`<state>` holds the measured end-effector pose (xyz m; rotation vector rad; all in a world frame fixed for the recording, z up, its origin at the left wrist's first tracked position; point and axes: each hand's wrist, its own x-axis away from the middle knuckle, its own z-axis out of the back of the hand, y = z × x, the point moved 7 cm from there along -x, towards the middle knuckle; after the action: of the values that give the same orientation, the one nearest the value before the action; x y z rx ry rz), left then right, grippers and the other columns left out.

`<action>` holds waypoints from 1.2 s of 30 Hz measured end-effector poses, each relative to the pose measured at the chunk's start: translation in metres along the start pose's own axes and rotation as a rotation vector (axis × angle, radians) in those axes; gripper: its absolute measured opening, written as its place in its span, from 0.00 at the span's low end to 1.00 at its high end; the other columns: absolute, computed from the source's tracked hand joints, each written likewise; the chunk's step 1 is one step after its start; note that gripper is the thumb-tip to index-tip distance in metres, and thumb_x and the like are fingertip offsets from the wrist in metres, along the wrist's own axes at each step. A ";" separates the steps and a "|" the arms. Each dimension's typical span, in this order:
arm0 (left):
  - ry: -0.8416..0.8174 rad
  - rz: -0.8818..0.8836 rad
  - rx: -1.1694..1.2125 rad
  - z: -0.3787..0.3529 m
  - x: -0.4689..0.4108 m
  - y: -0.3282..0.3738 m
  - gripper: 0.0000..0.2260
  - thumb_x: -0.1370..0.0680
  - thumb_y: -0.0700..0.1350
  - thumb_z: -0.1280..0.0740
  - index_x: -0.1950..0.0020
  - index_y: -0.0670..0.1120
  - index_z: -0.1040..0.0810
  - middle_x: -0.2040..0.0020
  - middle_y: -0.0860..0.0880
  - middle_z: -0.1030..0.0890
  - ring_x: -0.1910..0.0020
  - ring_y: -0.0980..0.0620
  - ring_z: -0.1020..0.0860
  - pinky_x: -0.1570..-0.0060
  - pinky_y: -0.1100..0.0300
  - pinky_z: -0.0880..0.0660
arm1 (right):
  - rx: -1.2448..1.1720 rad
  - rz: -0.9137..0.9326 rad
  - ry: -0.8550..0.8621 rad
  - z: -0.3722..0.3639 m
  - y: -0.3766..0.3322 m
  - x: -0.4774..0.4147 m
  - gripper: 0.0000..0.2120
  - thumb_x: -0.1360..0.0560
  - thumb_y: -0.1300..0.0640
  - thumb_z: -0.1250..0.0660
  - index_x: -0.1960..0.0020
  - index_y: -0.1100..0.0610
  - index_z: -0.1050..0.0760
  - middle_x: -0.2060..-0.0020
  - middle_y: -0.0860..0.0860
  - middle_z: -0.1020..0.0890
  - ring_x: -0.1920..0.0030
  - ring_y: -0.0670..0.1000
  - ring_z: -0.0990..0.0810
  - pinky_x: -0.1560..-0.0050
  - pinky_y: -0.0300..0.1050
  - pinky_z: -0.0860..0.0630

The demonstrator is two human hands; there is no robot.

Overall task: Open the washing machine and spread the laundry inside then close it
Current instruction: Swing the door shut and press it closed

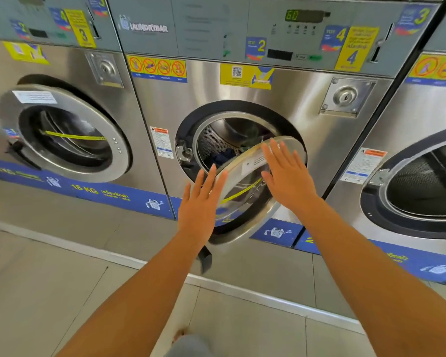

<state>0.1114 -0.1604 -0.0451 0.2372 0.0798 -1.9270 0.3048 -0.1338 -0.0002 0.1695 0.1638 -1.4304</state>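
The steel washing machine [242, 81] in the middle has its round door [245, 191] partly ajar, hinged at the right, its free edge swung out toward me. Through the gap I see the perforated drum [214, 143] with dark blue and green laundry [224, 155] lying low inside. My right hand [285, 173] lies flat, fingers spread, on the door's outer face near its top. My left hand [201, 202] is open with straight fingers at the door's left edge, holding nothing. The door's black handle [205, 258] hangs below my left wrist.
A shut machine [67, 132] stands to the left and another machine [422, 184] with its door open to the right. The display [292, 15] reads 60. A raised kerb [242, 287] runs along the tiled floor in front of the machines.
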 end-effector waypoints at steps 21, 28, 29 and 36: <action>0.013 0.193 0.193 -0.029 -0.164 -0.096 0.37 0.20 0.61 0.47 0.21 0.45 0.62 0.20 0.43 0.60 0.20 0.44 0.56 0.22 0.48 0.52 | 0.049 -0.035 0.075 -0.046 -0.027 -0.149 0.36 0.21 0.41 0.46 0.21 0.54 0.59 0.22 0.59 0.56 0.22 0.59 0.57 0.24 0.59 0.50; -0.020 0.121 0.272 -0.049 -0.233 -0.116 0.37 0.20 0.63 0.51 0.21 0.44 0.63 0.20 0.45 0.61 0.21 0.46 0.58 0.22 0.51 0.56 | 0.153 -0.146 0.110 -0.060 -0.019 -0.190 0.36 0.21 0.43 0.42 0.21 0.56 0.55 0.22 0.60 0.53 0.22 0.61 0.54 0.24 0.58 0.49; -0.016 0.119 0.281 -0.052 -0.239 -0.117 0.37 0.21 0.64 0.52 0.21 0.44 0.63 0.20 0.45 0.61 0.21 0.46 0.59 0.22 0.50 0.56 | 0.165 -0.160 0.116 -0.062 -0.019 -0.194 0.36 0.21 0.43 0.42 0.21 0.56 0.55 0.22 0.61 0.52 0.22 0.61 0.54 0.24 0.58 0.49; 0.007 0.106 0.269 -0.065 -0.249 -0.116 0.42 0.24 0.69 0.54 0.22 0.42 0.64 0.21 0.42 0.63 0.21 0.45 0.61 0.23 0.51 0.57 | 0.245 -0.221 0.129 -0.071 -0.018 -0.202 0.39 0.22 0.39 0.43 0.21 0.56 0.56 0.22 0.61 0.53 0.22 0.62 0.55 0.23 0.59 0.49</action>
<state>0.0971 0.1215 -0.0651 0.4195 -0.1857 -1.8287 0.2591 0.0741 -0.0266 0.4576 0.1152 -1.6587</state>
